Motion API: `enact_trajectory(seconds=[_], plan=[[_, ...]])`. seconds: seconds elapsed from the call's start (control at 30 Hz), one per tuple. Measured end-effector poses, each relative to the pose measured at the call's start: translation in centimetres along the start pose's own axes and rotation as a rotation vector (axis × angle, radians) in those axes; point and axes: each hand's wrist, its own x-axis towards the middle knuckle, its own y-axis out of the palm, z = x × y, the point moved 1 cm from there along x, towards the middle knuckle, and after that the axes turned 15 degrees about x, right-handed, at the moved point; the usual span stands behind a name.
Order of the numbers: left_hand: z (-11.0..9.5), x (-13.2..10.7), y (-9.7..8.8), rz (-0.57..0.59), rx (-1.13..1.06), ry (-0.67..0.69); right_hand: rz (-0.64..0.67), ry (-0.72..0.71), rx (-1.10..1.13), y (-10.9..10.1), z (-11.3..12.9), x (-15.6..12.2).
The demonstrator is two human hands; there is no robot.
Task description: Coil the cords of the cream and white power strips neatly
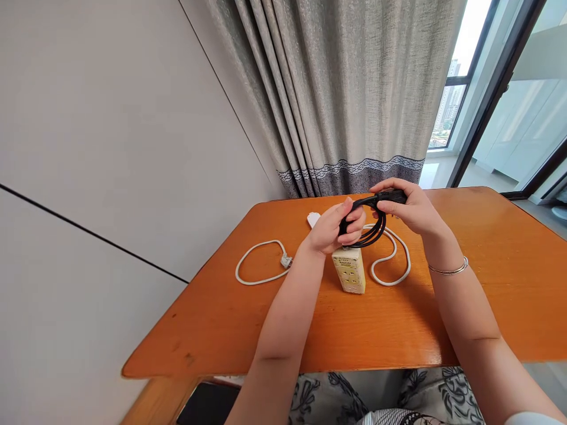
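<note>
A coiled black power cord [371, 237] is held between my two hands above the table. My left hand [339, 224] is closed around one side of the coil. With thumb and fingers, my right hand [405, 203] grips the thick black connector [390, 196] at the cord's end. Just below the coil, a yellowed power strip [349, 271] with several sockets faces me on the tabletop. Its far part is hidden by my left hand and the coil. White cable [392, 283] loops on the right, and another white loop with a plug [286, 260] lies on the left.
The orange-brown wooden table [212, 330] has its front edge close to my body. Behind my left hand shows part of a white object [313, 219]. A grey curtain [354, 88] hangs beyond the far edge, and a pale wall [110, 147] borders the left. A dark flat object [208, 404] lies below the table at left.
</note>
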Motion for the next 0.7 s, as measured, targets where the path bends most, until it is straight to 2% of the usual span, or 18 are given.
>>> enact_trajectory(seconds=[0.2, 0.3, 0.53, 0.7], plan=[[-0.4, -0.2, -0.1, -0.248, 0.259, 0.019, -0.030, -0.065, -0.078, -0.1, 0.0, 0.2], [-1.0, -0.7, -0.2, -0.312, 0.391, 0.053, -0.037, -0.089, -0.178, 0.0, 0.2, 0.2], [-2.3, -2.4, 0.5, -0.295, 0.701, 0.055, 0.015, -0.096, -0.301, 1.4, 1.3, -0.6], [-2.9, -3.0, 0.9, -0.179, 0.706, 0.045, 0.012, -0.103, -0.348, 1.8, 2.2, -1.3]])
